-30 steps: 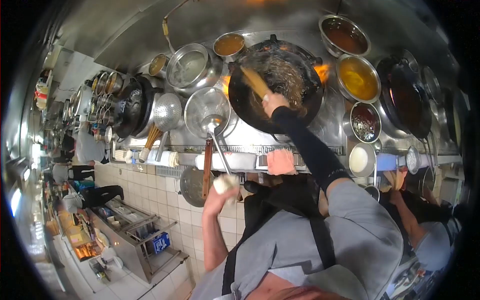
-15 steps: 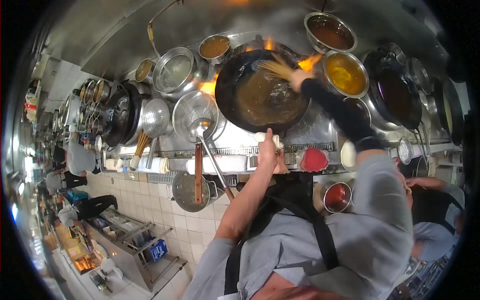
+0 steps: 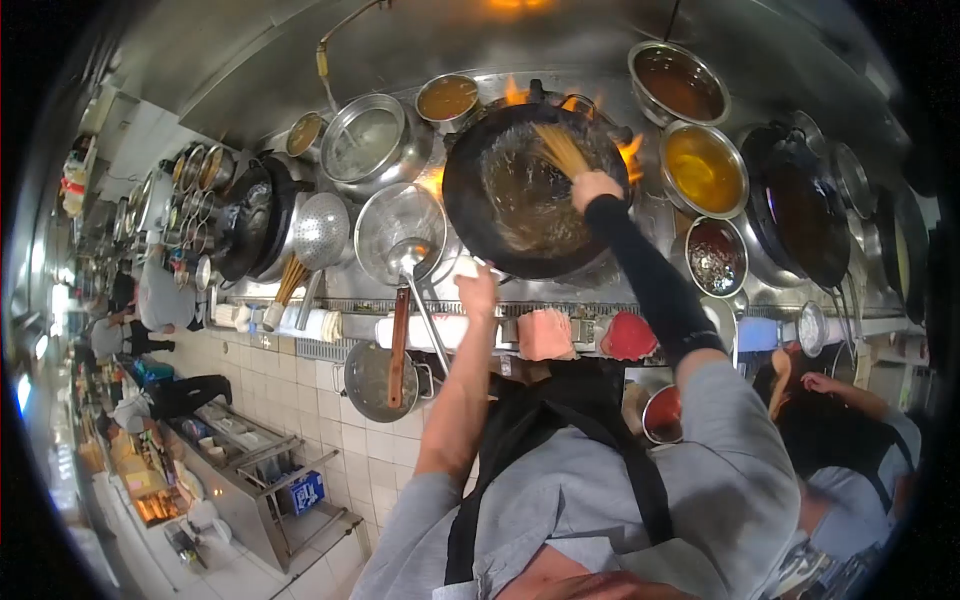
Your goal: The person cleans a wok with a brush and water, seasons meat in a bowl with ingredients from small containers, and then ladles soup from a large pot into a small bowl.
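A black wok [image 3: 468, 215] with swirling liquid in it sits over flames on the range. My right hand [image 3: 597, 190], below a dark sleeve, is closed around a bamboo wok brush [image 3: 563, 150], whose splayed bristles point into the wok. At the wok's near-left edge, my left hand [image 3: 478, 292] is closed on a folded white cloth [image 3: 466, 268] held against the rim. The fingers partly cover the cloth, and any wok handle beneath it is hidden. Just left of this hand lie a wire strainer [image 3: 385, 225] and a ladle [image 3: 408, 256].
Metal bowls hold amber oil [image 3: 704, 168], dark red liquid [image 3: 682, 86] and brown liquid [image 3: 447, 98]. A perforated skimmer [image 3: 321, 230] rests on the left. Pink cloth [image 3: 546, 334] and red cloth [image 3: 631, 337] lie on the front ledge. A co-worker [image 3: 840, 420] stands at right.
My left hand has moved left along the wok's near side, uncovering the pink cloth. My right hand and the brush have come slightly nearer me. The camera view has shifted a little.
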Action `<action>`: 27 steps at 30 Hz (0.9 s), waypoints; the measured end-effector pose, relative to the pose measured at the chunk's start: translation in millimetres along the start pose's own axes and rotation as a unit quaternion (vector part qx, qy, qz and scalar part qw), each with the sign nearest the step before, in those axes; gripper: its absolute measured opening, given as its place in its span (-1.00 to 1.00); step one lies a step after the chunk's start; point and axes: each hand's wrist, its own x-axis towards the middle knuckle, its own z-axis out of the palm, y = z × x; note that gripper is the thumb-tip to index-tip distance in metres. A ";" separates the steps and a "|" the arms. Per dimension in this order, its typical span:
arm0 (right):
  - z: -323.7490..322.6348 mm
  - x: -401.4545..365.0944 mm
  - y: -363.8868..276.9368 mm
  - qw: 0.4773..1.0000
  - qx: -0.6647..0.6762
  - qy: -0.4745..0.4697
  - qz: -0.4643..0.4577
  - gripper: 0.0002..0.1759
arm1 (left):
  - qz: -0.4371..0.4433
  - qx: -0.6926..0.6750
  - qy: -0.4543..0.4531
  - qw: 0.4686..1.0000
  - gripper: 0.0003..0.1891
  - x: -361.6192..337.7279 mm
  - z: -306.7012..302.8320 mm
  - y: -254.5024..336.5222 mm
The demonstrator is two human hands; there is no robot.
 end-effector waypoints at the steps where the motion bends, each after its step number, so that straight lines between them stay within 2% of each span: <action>1: 1.9 -5.8 -35.6 1.000 0.019 -0.006 -0.001 -0.65 | 0.036 0.014 0.028 0.999 -0.36 -12.5 9.5 -2.0; 2: 22.8 -8.6 -61.8 0.999 0.037 0.002 -0.018 -0.72 | -0.023 -0.108 -0.005 0.994 -0.51 -48.1 -1.8 52.1; 3: 25.5 -27.7 -89.6 0.999 0.041 0.006 -0.030 -0.71 | -0.037 -0.131 -0.038 0.990 -0.57 -44.3 -2.9 47.1; 4: 57.9 -36.0 -104.4 0.996 0.053 0.028 -0.063 -0.70 | -0.048 -0.158 -0.071 0.984 -0.62 -37.9 -3.0 41.1; 5: 55.4 -64.6 -118.1 0.993 0.072 0.046 -0.082 -0.72 | -0.033 -0.156 -0.074 0.984 -0.64 -36.4 -4.1 36.8; 6: 55.6 -87.2 -122.0 0.991 0.102 0.022 -0.083 -0.66 | -0.016 -0.154 -0.078 0.985 -0.66 -35.1 -3.8 34.5; 9: 39.2 -145.7 -84.4 0.970 0.196 -0.029 -0.140 -0.62 | -0.006 -0.161 -0.082 0.984 -0.68 -34.5 -2.4 29.0; 10: 16.7 -165.9 -70.6 0.968 0.210 -0.050 -0.126 -0.57 | -0.008 -0.165 -0.080 0.983 -0.68 -33.3 -2.7 27.7; 11: -1.7 -178.6 -55.2 0.962 0.230 -0.075 -0.127 -0.55 | -0.044 -0.148 -0.096 0.983 -0.66 -32.8 -4.4 27.0; 14: -12.6 -159.5 -44.8 0.950 0.248 -0.077 -0.174 -0.48 | -0.007 -0.103 -0.077 0.992 -0.57 -12.0 10.9 -12.4; 16: 44.9 -83.6 -56.9 0.926 0.263 0.052 -0.265 -0.48 | -0.008 -0.101 -0.075 0.992 -0.48 -8.7 10.9 -15.5; 17: 60.2 -42.4 -71.7 0.923 0.343 0.025 -0.172 -0.53 | -0.026 -0.093 -0.080 0.992 -0.47 -15.7 2.2 -3.2; 19: 68.6 -20.1 -103.0 0.883 0.466 0.003 -0.050 -0.57 | -0.034 -0.072 -0.108 0.991 -0.48 -13.3 -3.4 -1.3; 21: 76.2 -44.2 -123.2 0.829 0.559 0.008 0.014 -0.54 | -0.047 -0.083 -0.115 0.989 -0.48 -27.1 -7.4 15.5; 22: 73.9 -71.0 -119.9 0.842 0.539 -0.018 -0.019 -0.52 | -0.051 -0.092 -0.118 0.987 -0.48 -29.0 -7.0 25.0; 24: 79.8 -121.7 -96.6 0.905 0.380 0.080 -0.172 -0.47 | -0.010 -0.064 -0.098 0.993 -0.48 -11.7 4.1 -13.2; 25: 65.8 -142.5 -86.0 0.926 0.335 0.047 -0.167 -0.48 | 0.012 -0.051 -0.087 0.995 -0.48 -4.4 9.9 -26.5; 26: 56.7 -150.3 -76.1 0.944 0.289 0.016 -0.161 -0.48 | 0.014 -0.057 -0.078 0.995 -0.48 -5.9 10.3 -15.8; 27: 54.0 -128.6 -68.2 0.948 0.269 0.020 -0.168 -0.50 | 0.014 -0.060 -0.069 0.996 -0.48 -15.5 6.8 -0.3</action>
